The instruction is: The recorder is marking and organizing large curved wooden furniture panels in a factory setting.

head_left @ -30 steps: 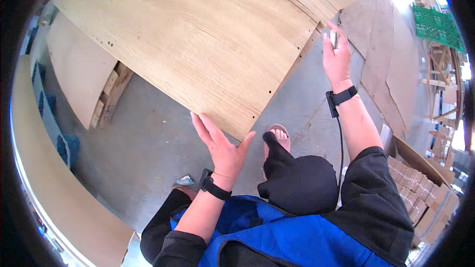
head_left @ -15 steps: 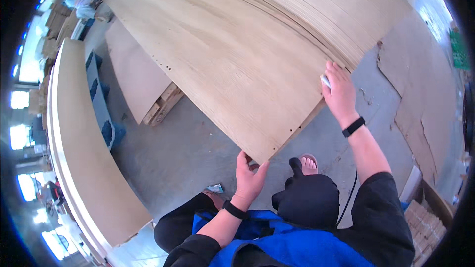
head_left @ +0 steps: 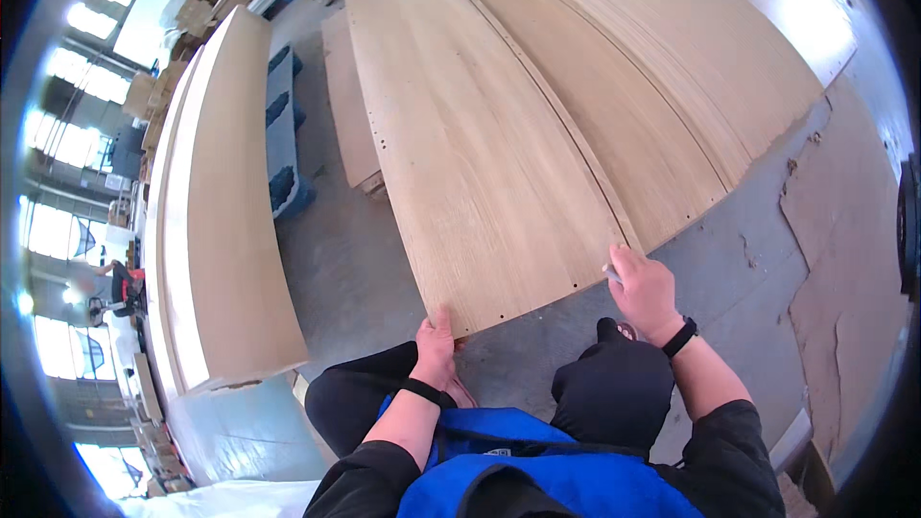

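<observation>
A long light-oak veneered panel (head_left: 470,125) with small drilled holes lies on top of a stack of similar panels (head_left: 672,67). My left hand (head_left: 436,345) grips the panel's near left corner from below. My right hand (head_left: 645,290) closes on the near right corner, with a small grey object pinched in its fingers. Both wrists wear black bands. My dark trouser knees sit just under the panel's near edge.
A tall stack of pale boards (head_left: 216,221) stands to my left, with blue pallets (head_left: 283,125) and a lower board pile (head_left: 347,105) behind it. Brown cardboard sheets (head_left: 844,230) cover the grey concrete floor (head_left: 355,269) on the right. A person in red (head_left: 123,280) is far left.
Both hands have come onto the panel's near edge; the left went from open beside it to gripping the corner. My view has swung so the panel now runs away from me.
</observation>
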`<state>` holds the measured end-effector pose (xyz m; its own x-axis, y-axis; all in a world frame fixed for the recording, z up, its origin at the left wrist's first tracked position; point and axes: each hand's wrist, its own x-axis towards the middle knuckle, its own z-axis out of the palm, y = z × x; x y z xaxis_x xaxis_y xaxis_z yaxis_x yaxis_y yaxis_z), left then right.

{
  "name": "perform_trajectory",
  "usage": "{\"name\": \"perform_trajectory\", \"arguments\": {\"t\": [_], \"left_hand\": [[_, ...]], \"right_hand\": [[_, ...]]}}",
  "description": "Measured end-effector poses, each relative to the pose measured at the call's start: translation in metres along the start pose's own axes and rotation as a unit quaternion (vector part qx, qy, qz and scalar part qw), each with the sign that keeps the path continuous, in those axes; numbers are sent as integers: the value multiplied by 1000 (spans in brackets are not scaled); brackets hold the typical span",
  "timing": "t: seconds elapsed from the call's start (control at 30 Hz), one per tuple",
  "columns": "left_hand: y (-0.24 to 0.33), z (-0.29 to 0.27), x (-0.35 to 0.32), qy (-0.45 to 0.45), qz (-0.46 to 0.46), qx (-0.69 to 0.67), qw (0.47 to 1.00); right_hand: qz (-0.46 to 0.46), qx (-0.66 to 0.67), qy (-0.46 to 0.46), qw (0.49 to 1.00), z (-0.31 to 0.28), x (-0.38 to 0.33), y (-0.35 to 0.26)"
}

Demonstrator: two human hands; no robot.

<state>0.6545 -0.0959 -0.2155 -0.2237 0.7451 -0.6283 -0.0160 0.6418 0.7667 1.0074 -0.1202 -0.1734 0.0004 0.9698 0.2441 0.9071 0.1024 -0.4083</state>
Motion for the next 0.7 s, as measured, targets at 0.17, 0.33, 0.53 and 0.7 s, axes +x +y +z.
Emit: {"name": "perform_trajectory", "arguments": {"t": [0.17, 0.33, 0.53, 0.7], "left_hand": [[2, -5, 2, -27, 27, -2, 999], [-5, -14, 13, -36, 35, -37, 998], [-33, -11, 32, -38, 274, 232, 932], [-22, 7, 9, -62, 85, -97, 990]], "right_hand": [[74, 96, -124, 985, -23, 21, 15], [-33, 99, -34, 994, -11, 46, 33], [42, 119, -155, 980, 15, 44, 93], [49, 8, -166, 985, 53, 55, 141]]}}
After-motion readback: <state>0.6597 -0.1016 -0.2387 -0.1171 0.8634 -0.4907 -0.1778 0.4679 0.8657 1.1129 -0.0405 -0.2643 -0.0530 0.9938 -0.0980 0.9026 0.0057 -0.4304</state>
